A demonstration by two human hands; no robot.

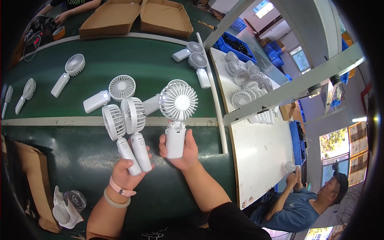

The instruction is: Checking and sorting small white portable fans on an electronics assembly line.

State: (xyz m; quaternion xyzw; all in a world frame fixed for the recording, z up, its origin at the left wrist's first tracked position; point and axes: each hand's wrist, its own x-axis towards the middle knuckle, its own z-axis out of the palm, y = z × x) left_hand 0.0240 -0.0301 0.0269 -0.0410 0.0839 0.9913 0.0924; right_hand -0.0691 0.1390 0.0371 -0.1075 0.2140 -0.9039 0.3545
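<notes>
We stand at the green conveyor belt (132,60), our landmark. On it lie several white handheld fans (108,94); beyond it sit open cardboard boxes (136,16). Above its near edge, our right hand (178,150) is wrapped around one upright fan (177,116), and our left hand (128,170) clasps two fans (128,132) by their handles.

both forearms reach up from the bottom edge, left hand (127,171) and right hand (180,150) both raised with fingers curled in a grip, side by side.
</notes>
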